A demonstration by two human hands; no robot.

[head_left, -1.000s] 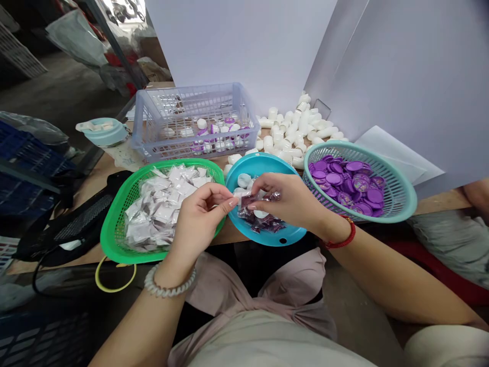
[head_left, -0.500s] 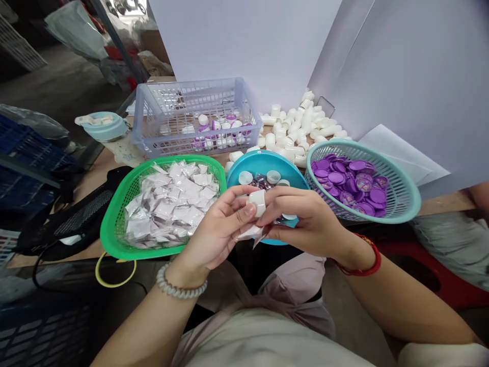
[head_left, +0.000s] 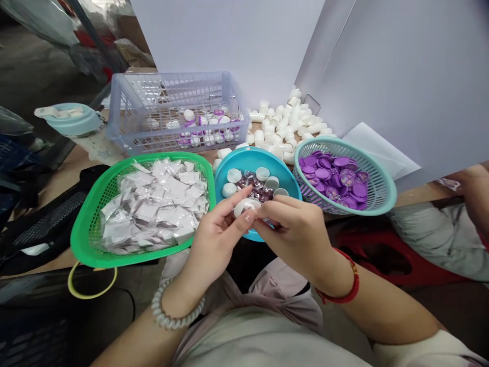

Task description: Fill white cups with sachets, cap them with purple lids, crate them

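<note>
My left hand [head_left: 219,234] is closed round a small white cup [head_left: 246,206], its thumb and forefinger on the rim. Close against it, my right hand [head_left: 294,229] has its fingers pinched at the cup's opening; what they hold there is hidden. Both hands are over the front of a blue bowl [head_left: 219,176] with white cups and small dark wrapped packets. To the left, a green basket [head_left: 82,229] holds many white clear-wrapped packets [head_left: 153,204]. Purple discs [head_left: 340,178] fill a teal basket [head_left: 385,196] on the right.
Behind the bowl, a pale lavender crate [head_left: 175,145] holds white cups with purple lids. White cups [head_left: 282,125] are piled beside it. A lidded bottle [head_left: 76,122] stands at the left. Another person's arm [head_left: 464,186] shows at the right edge.
The cup has tilted so its opening faces up more. The pale packet under my fingers is no longer visible. My view has shifted, moving the baskets left in the picture.
</note>
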